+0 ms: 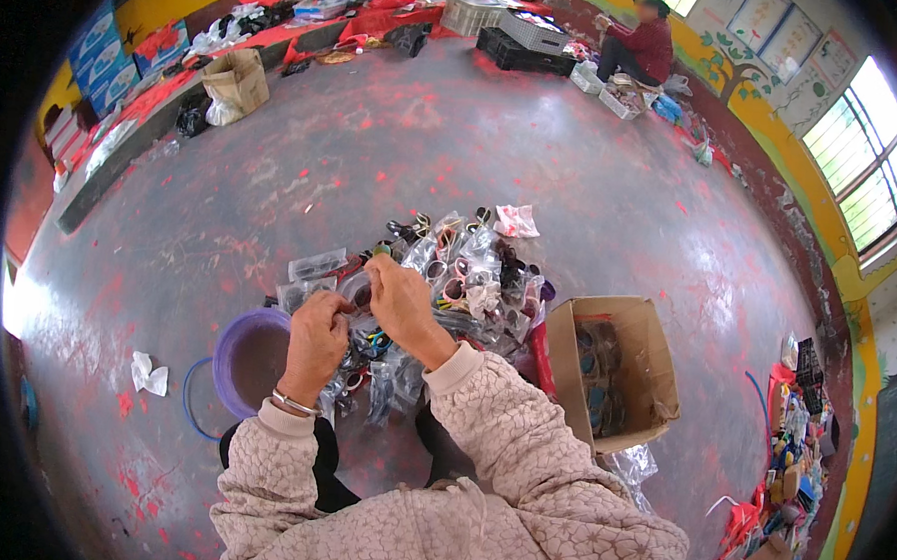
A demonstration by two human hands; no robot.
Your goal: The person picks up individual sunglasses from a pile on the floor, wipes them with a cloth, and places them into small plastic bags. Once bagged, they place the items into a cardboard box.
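Note:
My left hand [318,342], with a bangle at the wrist, has its fingers bent at the left side of a pile of sunglasses [454,288], many of them in clear plastic sleeves. My right hand [404,304] reaches over the pile, its thumb and forefinger pinched together at the far left part. Between the two hands lies a pair of sunglasses in a clear sleeve [356,289], and the fingers of both hands touch or nearly touch it. Whether either hand grips it is hard to make out. More clear plastic sleeves [317,264] lie just beyond my left hand.
A purple tub [227,368] stands left of the pile beside a blue hoop [188,396]. An open cardboard box [659,364] holding packed eyewear stands at the right. Crumpled white paper [148,374] lies far left. A person [643,41] sits at the far wall near plastic baskets [534,33].

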